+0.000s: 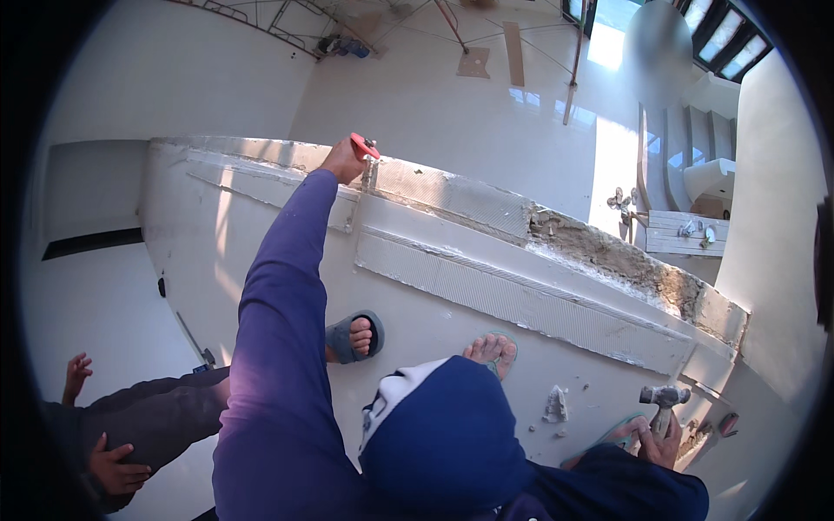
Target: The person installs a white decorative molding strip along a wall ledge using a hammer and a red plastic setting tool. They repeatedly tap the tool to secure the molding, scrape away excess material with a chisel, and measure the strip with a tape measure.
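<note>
I am squatting, with my navy-trousered knees in front of me. My left arm, in a purple sleeve, stretches to the low ledge. My left hand (343, 162) is closed round a chisel with a red hand guard (365, 145), its lower end at a vertical gap in the ledge's edge. Beside my right knee, my right hand (660, 445) grips a hammer (665, 398) by its handle, head upward and away from the ledge. Along the ledge runs ribbed tile backing (512, 286), and rough broken mortar (608, 252) shows towards the right.
Another person's dark-trousered leg (165, 417) and grey sandal (356, 336) stand at my left. Mortar chunks (556, 405) lie near my feet. A red-handled tool (728, 424) is at far right. Beyond the ledge's drop are scaffold poles, curved steps (678, 156) and a blurred figure.
</note>
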`<act>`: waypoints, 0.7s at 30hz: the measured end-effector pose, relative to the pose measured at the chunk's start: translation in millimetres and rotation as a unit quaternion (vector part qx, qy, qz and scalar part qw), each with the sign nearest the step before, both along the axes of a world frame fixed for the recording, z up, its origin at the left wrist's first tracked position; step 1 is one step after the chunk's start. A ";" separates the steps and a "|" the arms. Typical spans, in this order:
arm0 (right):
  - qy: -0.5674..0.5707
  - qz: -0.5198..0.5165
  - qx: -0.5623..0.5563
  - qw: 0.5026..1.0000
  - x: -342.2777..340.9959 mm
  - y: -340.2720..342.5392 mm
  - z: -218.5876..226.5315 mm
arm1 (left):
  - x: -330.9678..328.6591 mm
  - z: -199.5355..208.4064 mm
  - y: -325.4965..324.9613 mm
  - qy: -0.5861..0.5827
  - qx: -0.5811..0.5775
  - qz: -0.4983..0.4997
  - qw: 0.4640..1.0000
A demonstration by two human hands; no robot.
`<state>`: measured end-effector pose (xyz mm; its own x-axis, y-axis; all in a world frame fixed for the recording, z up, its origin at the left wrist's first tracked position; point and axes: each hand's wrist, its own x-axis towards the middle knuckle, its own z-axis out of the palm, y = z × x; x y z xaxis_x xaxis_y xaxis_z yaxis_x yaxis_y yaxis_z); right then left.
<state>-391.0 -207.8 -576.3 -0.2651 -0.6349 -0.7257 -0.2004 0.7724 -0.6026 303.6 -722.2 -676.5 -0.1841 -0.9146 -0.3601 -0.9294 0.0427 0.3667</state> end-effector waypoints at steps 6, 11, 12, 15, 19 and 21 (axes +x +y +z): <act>0.145 -0.009 0.045 0.988 17.8 7.4 50.8 | 12.9 -29.0 -33.2 0.010 0.069 -0.125 0.990; 0.244 0.153 -0.090 0.953 5.7 -2.8 43.4 | -45.5 -2.9 -34.7 -0.022 0.152 -0.032 0.988; 0.256 0.208 -0.085 0.940 9.5 -31.4 53.5 | -30.8 0.4 -38.3 -0.045 0.136 -0.077 0.987; 0.324 0.291 -0.111 0.893 16.1 -73.6 87.0 | -42.4 -18.2 -30.0 0.026 0.152 -0.072 0.985; 0.420 0.422 -0.073 0.800 9.2 -117.7 104.0 | 49.6 -33.5 -28.0 0.031 0.072 -0.099 0.992; 0.442 0.413 -0.070 0.793 2.1 -129.6 108.7 | 66.5 -44.2 -42.6 0.024 0.037 -0.113 0.993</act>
<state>-388.9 -337.4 -467.6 -0.0820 -0.9148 -0.3955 -0.9954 0.0951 -0.0136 370.1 -764.7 -720.7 -0.3992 -0.8200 -0.4103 -0.8810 0.2191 0.4193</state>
